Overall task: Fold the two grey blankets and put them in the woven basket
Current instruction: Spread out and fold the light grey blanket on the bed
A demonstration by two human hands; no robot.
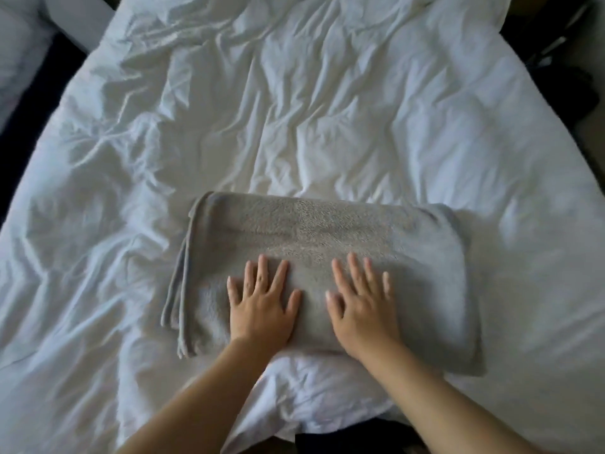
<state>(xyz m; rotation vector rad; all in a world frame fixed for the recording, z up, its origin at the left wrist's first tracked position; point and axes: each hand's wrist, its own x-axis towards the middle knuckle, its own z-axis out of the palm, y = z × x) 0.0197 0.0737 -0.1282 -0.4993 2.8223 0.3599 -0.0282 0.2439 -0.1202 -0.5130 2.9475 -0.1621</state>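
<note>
Head view: one grey blanket (327, 244), folded into a thick rectangle, lies on the white duvet (327, 109) of the bed, near its closer edge. Left hand (262, 306) and right hand (361, 309) rest palm-down, side by side, on the blanket's near half. Fingers (263, 268) straight, spread wide, gripping nothing, tips pointing away. Stacked layer edges show at the blanket's left end. Forearms bare.

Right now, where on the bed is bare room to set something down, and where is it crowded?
The white duvet is bare, though wrinkled, across the whole far half beyond the folded grey blanket. Bare strips also lie between the blanket and both side edges of the bed. Only the near middle, under the blanket, is taken.
</note>
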